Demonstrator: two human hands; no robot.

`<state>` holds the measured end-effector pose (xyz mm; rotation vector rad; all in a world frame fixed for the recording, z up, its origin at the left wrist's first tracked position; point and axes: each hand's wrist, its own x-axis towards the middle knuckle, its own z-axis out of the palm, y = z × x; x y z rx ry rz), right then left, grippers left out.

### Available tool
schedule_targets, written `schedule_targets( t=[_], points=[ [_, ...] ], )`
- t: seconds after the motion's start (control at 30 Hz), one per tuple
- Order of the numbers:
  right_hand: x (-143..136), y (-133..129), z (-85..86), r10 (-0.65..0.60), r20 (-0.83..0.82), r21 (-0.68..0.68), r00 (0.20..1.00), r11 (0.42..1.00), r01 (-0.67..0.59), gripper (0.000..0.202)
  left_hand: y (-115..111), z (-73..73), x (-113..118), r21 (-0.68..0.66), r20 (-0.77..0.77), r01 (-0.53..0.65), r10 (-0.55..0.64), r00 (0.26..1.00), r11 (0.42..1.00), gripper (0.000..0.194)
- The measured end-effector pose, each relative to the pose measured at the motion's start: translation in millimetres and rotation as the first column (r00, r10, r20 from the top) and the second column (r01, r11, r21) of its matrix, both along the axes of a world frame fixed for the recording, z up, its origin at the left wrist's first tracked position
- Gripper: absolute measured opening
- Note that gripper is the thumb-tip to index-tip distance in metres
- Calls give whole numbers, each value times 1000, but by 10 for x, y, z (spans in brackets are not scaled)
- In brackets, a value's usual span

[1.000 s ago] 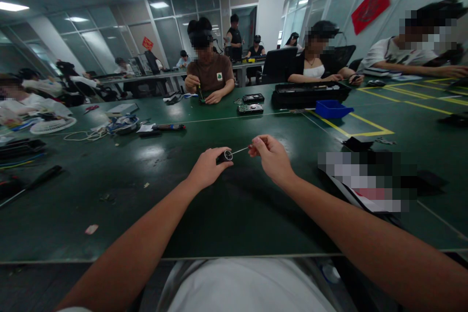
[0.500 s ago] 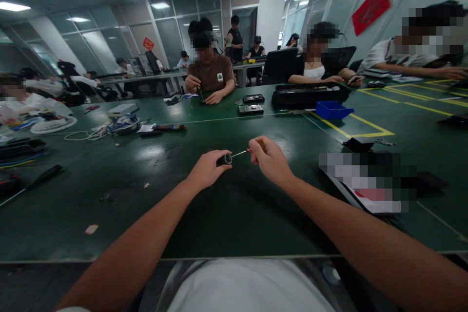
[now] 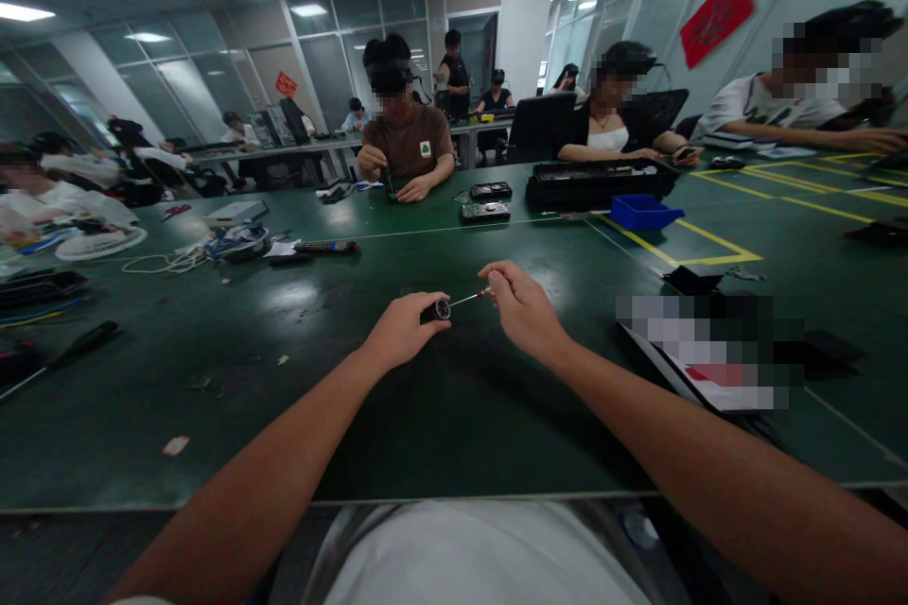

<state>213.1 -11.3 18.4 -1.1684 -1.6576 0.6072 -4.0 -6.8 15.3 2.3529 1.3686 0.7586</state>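
Between the thumb and fingers of my left hand point(image 3: 398, 329) is a small black cylindrical part point(image 3: 435, 310), its round end with a pale ring turned to the right. My right hand point(image 3: 525, 307) grips a thin screwdriver point(image 3: 468, 299) by its red handle, which the fingers partly cover. The metal shaft points left, and its tip meets the round end of the cylinder. Whether the tip sits in a screw is too small to tell. Both hands are just above the green table point(image 3: 468, 435).
A screwdriver with a black handle point(image 3: 89, 340) lies at the far left. Cables point(image 3: 170, 260) and a pen-like tool point(image 3: 330, 247) rest beyond my left hand. Farther back are hard drives point(image 3: 486, 211), a black housing point(image 3: 602, 184) and a blue bin point(image 3: 644, 212). Co-workers sit across the table.
The fingers of my right hand have shifted around the screwdriver's handle, opening slightly, so more of the red handle shows. My left hand and the cylinder stay in place.
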Motion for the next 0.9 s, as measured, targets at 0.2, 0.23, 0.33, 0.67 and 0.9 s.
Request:
schedule_targets(
  t=[0.2,0.23,0.33,0.67,0.9],
  points=[
    [-69,38,-55,42,-255,-19,966,999,-49,18,4,-18,-9,6,57,-45,45,997,999,37],
    [-77,55,-57,54,-323,-33,945,997,-68,18,2,-15,-8,15,63,-45,44,997,999,38],
    [-61,133,-61,35,-574,-173,818,971,-162,21,6,10,-10,91,45,25,-29,999,996,41],
    [-28,205,-127,-81,-565,-268,821,959,-90,26,130,-28,-92,54,-20,11,-10,1000,998,42],
    [-81,149,-123,-4,-490,-150,872,985,-79,27,75,-10,-53,62,43,55,-58,997,997,42]
  ],
)
